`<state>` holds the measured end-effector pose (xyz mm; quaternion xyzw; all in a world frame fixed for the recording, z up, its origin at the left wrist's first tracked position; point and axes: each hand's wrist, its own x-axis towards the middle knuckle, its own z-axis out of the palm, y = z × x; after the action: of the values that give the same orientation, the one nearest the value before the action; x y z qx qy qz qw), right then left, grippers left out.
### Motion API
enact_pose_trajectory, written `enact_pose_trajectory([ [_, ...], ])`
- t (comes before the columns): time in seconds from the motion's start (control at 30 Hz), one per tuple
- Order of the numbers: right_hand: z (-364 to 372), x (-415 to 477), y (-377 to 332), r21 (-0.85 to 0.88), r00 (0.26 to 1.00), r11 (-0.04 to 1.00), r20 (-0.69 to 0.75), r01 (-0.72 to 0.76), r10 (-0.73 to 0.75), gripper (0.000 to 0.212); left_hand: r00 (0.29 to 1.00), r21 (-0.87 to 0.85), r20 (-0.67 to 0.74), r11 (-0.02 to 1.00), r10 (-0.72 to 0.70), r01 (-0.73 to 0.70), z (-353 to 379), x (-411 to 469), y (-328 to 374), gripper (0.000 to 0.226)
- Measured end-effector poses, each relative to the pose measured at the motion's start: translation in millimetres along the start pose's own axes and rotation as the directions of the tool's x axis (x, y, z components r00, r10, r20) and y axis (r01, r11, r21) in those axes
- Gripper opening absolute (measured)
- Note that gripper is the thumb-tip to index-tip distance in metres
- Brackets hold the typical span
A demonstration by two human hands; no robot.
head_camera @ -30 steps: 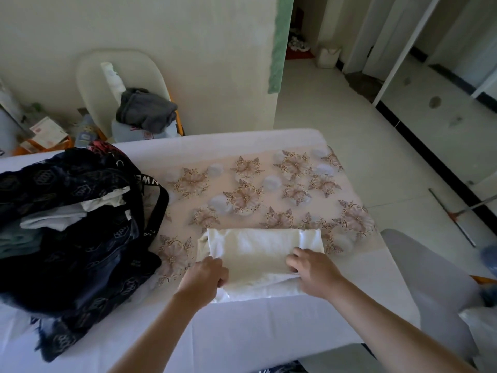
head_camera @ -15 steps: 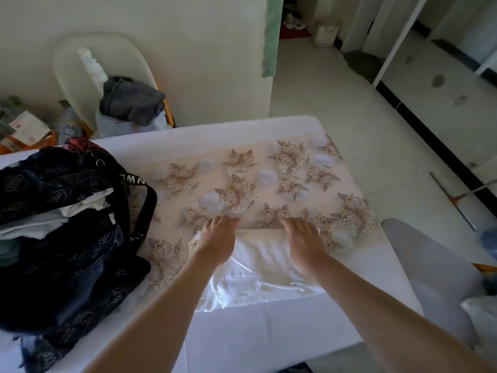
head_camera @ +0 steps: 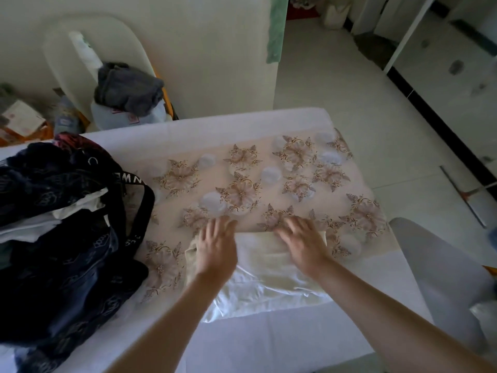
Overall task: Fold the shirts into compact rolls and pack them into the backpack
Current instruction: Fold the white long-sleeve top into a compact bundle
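Where the white-sheeted worktop [head_camera: 255, 343] meets the left edge of the view, a dark navy patterned fabric backpack [head_camera: 61, 251] lies open on it, with white folded garments [head_camera: 48, 224] showing in its mouth and a black webbing strap with white lettering [head_camera: 141, 208] looping out to the right. Behind it, off the worktop, a crumpled grey garment [head_camera: 129, 87] sits on a pale moulded chair [head_camera: 67, 49] by the wall. A beige cloth printed with brown flowers [head_camera: 242, 179] covers the middle of the worktop. On its near part lies the cream-white shirt [head_camera: 269, 267], partly rolled, near the backpack but apart from it. The left hand [head_camera: 215, 249] presses flat on the shirt's left end, fingers straight and spread. The right hand [head_camera: 304, 243] presses the right end the same way, fingertips reaching the far edge. At the far right stands a grey rounded chair back [head_camera: 443, 278].
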<state>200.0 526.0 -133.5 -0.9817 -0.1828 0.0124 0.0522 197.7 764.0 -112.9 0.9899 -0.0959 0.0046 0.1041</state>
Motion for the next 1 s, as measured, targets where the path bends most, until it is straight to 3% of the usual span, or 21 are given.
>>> enact_pose_trajectory([
  [0.1,10,-1,-27,0.208,0.995,0.974,0.022,0.088,-0.095,0.046,0.994,-0.100,0.108,0.995,0.002,0.009,17,-30,33,0.054],
  [0.17,23,-7,-33,0.142,0.986,0.983,0.108,0.114,-0.130,0.057,0.984,-0.089,0.173,0.996,0.040,-0.025,34,-55,30,0.077],
  [0.3,37,-12,-28,0.056,0.983,0.991,0.130,0.121,-0.127,0.063,0.940,-0.020,0.199,0.960,0.279,-0.281,49,-78,-1,0.105],
  [0.4,40,-12,-29,0.062,0.993,0.995,0.084,0.073,-0.078,0.062,0.869,0.042,0.283,0.900,0.405,-0.433,47,-55,-24,0.109],
  [0.5,36,-13,-29,0.052,0.994,0.996,0.093,-0.071,0.066,0.062,0.823,0.128,0.336,0.843,0.459,-0.522,42,-14,-49,0.102],
  [0.6,33,-17,-35,0.013,0.969,0.973,0.098,-0.231,0.229,0.064,0.834,0.172,0.383,0.856,0.398,-0.487,25,19,-68,0.092],
  [0.73,26,-20,-53,-0.072,0.945,0.949,0.095,-0.306,0.312,0.063,0.829,0.171,0.473,0.892,0.298,-0.418,2,32,-53,0.068],
  [0.83,19,-19,-70,-0.043,0.931,0.942,0.149,-0.332,0.334,0.058,0.896,0.124,0.386,0.950,0.221,-0.288,1,16,-15,0.063],
  [0.9,16,-25,-80,-0.005,0.926,0.938,0.155,-0.348,0.344,0.043,0.946,0.041,0.283,0.983,0.158,-0.177,15,-7,4,0.061],
  [1.0,22,-40,-82,-0.050,0.954,0.957,0.077,-0.287,0.290,0.041,0.960,-0.077,0.222,0.985,0.170,-0.157,39,-50,5,0.064],
])
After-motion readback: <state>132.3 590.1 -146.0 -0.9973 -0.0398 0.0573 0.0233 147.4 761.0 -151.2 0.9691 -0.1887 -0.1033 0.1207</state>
